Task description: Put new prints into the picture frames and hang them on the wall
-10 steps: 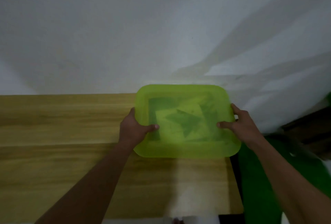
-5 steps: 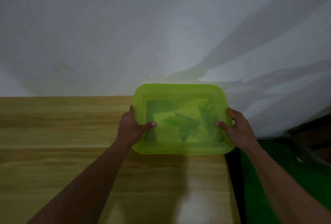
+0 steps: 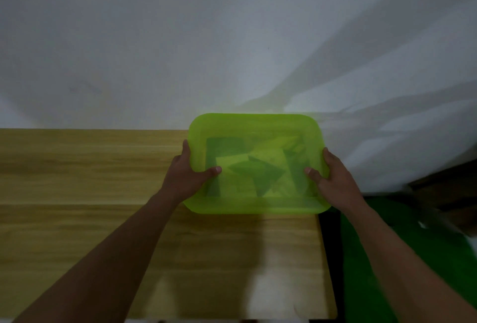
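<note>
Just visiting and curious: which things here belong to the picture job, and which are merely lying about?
For the job: bin, gripped by left hand and right hand; flat sheets inside it, too blurred to identify; wall.
Lying about: table; green surface beside it.

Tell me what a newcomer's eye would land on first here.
The translucent lime-green plastic bin glows at the centre, at the far right corner of the pale wooden table, against the white wall. The left hand and right hand grip its two side rims, thumbs inside. Blurred flat shapes, darker green, lie overlapped in it.
</note>
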Motion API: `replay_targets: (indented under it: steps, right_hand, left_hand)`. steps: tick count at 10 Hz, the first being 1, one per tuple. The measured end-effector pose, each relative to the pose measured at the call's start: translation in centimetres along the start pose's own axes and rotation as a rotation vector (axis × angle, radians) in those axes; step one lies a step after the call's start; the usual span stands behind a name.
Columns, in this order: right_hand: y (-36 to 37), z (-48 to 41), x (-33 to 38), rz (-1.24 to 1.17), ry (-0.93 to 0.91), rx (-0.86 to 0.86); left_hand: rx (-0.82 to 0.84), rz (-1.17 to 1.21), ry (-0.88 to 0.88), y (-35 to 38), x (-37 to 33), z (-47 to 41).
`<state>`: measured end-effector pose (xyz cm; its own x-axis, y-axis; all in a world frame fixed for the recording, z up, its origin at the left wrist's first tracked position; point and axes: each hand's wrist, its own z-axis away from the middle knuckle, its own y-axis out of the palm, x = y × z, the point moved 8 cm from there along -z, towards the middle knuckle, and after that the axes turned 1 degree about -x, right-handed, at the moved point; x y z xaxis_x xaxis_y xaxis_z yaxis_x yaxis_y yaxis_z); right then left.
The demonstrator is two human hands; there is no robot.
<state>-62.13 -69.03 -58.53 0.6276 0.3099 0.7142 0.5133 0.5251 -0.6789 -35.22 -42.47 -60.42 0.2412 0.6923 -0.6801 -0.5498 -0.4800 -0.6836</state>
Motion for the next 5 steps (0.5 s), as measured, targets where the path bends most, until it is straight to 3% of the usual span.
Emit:
replay_targets:
  steps: [3,5]
  right_hand:
    - [-1.0,0.6,0.6,0.027,-0.005,0.005]
    - [-2.7,2.1,2.0,0.104,-0.019,-0.08]
  left_hand:
    - [0.02,-0.072,0.032,-0.6,-0.7,-0.1]
    - [-0.115,0.015,0.094,-3.3,-0.8,1.0]
